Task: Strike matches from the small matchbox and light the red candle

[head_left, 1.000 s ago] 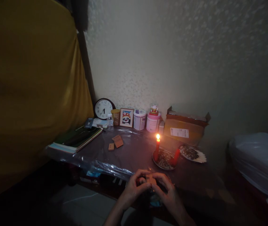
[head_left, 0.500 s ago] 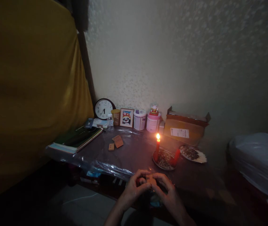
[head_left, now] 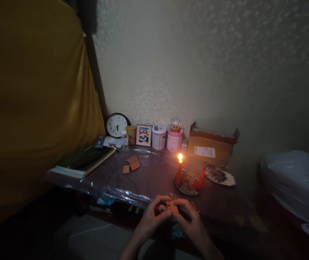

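My left hand (head_left: 154, 216) and my right hand (head_left: 191, 218) meet at the near edge of the table. Between their fingertips they hold a small brown cardboard piece (head_left: 172, 207), which looks like a little box; part of it is hidden by the fingers. Just beyond the hands, a metal plate (head_left: 187, 192) bears a lit red candle (head_left: 179, 171), a shorter unlit red candle (head_left: 202, 177) and a layer of dark and pale bits. Further left lie a small brown square piece (head_left: 125, 169) and a striped brown piece (head_left: 134, 163).
A second plate (head_left: 207, 173) holds dark bits and pale sticks. Along the wall stand a clock (head_left: 117, 125), a framed panda picture (head_left: 144, 135), two tubs (head_left: 159, 138) and a cardboard box (head_left: 211, 148). Books (head_left: 82, 162) lie left, beside a yellow curtain (head_left: 43, 79).
The view has shifted slightly, so the table things appear a little further left. Both hands keep their hold on the brown piece, with hardly any change in the fingers.
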`<action>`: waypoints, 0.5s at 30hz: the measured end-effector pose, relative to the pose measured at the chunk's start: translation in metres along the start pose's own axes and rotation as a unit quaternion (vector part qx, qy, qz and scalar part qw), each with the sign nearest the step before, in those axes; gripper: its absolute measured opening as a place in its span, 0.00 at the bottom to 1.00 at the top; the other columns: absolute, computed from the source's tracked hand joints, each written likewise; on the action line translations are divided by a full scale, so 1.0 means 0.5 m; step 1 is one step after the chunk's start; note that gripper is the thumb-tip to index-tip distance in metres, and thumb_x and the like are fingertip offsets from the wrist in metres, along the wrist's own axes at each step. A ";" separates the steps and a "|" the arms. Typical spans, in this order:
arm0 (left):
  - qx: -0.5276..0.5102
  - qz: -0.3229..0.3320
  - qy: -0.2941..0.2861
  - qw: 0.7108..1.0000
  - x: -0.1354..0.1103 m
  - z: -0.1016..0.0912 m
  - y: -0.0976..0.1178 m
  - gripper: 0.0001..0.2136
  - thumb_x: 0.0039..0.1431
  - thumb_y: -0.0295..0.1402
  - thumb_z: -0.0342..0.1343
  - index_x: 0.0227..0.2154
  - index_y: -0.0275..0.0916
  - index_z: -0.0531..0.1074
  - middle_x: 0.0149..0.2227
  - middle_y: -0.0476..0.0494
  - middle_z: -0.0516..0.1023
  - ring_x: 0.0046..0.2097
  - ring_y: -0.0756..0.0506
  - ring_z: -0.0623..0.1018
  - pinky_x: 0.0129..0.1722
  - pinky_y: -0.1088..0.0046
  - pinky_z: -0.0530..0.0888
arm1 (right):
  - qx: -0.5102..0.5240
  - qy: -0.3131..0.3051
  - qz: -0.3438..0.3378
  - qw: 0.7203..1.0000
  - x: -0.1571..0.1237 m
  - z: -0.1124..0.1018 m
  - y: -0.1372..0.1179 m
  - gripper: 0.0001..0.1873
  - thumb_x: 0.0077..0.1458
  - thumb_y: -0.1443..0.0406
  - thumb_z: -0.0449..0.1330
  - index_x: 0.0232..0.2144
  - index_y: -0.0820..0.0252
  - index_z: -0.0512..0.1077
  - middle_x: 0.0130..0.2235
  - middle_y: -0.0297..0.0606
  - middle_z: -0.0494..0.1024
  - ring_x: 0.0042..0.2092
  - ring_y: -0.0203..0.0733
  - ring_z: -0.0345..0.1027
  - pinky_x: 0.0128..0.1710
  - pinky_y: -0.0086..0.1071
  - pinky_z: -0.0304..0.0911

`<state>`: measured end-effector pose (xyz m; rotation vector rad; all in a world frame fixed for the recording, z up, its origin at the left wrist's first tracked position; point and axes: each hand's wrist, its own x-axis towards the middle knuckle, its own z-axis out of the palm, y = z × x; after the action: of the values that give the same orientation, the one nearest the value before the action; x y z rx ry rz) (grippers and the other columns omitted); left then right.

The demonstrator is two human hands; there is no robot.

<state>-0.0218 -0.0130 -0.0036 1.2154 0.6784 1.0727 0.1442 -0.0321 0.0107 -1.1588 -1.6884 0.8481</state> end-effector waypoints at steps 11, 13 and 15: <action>0.016 -0.004 0.004 1.000 0.001 -0.001 0.000 0.18 0.44 0.37 0.62 0.39 0.37 0.69 0.22 0.55 0.61 0.26 0.52 0.62 0.27 0.76 0.58 | 0.020 -0.006 -0.001 1.000 -0.001 0.000 -0.011 0.11 0.53 0.59 0.57 0.38 0.57 0.69 0.41 0.38 0.74 0.44 0.43 0.69 0.46 0.34 0.64; 0.018 -0.005 0.007 1.000 0.000 0.000 0.002 0.18 0.44 0.37 0.62 0.39 0.37 0.69 0.22 0.55 0.61 0.26 0.52 0.62 0.27 0.76 0.58 | 0.021 -0.008 0.000 1.000 -0.001 0.000 -0.013 0.10 0.53 0.59 0.57 0.37 0.57 0.69 0.40 0.38 0.74 0.44 0.43 0.69 0.46 0.34 0.64; 0.022 -0.006 0.012 1.000 -0.001 0.000 0.003 0.18 0.44 0.37 0.62 0.39 0.37 0.69 0.22 0.55 0.61 0.26 0.52 0.61 0.27 0.76 0.58 | 0.016 -0.006 -0.001 1.000 -0.002 -0.001 -0.013 0.11 0.53 0.59 0.57 0.37 0.57 0.70 0.41 0.38 0.74 0.45 0.43 0.69 0.46 0.34 0.64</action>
<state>-0.0224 -0.0133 -0.0020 1.2369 0.7313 1.0690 0.1427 -0.0350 0.0165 -1.1321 -1.6798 0.8808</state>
